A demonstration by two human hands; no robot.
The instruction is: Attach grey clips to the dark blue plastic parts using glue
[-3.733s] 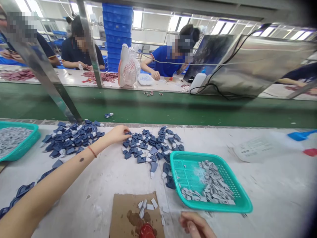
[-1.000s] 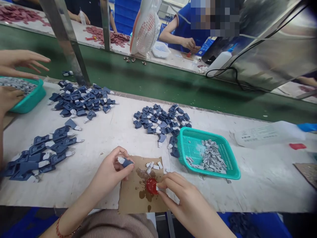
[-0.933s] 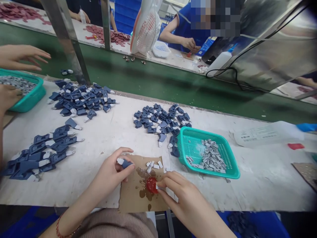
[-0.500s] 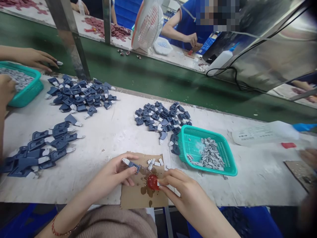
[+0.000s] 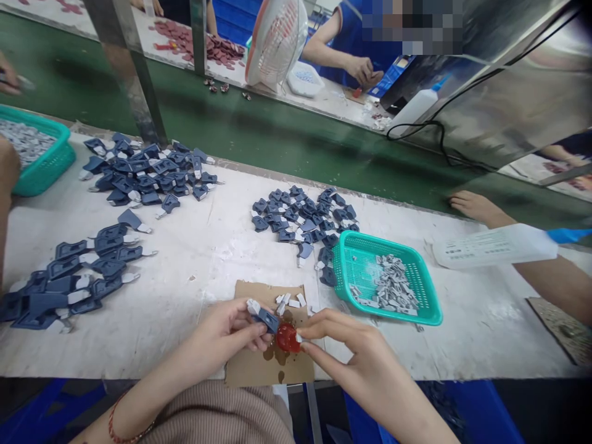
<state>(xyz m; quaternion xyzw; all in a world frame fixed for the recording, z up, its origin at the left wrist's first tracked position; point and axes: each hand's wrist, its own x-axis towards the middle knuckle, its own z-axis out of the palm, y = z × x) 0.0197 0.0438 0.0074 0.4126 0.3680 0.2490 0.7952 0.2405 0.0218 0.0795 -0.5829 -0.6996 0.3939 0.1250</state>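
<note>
A person's left hand (image 5: 237,328) is gripping a navy part (image 5: 267,319) with a white tip over brown cardboard (image 5: 296,373) on the counter (image 5: 185,320), while the right hand (image 5: 349,342) is pinching a small pale piece (image 5: 299,337) at the edge of a red cup (image 5: 286,340). Loose pale pieces (image 5: 295,303) are lying on the cardboard just beyond the cup. A teal basket (image 5: 354,274) of grey pieces (image 5: 394,287) is sitting to the right, beside a heap of navy parts (image 5: 296,213), and a co-worker's arm (image 5: 557,280) is showing behind a translucent bottle (image 5: 502,248).
</note>
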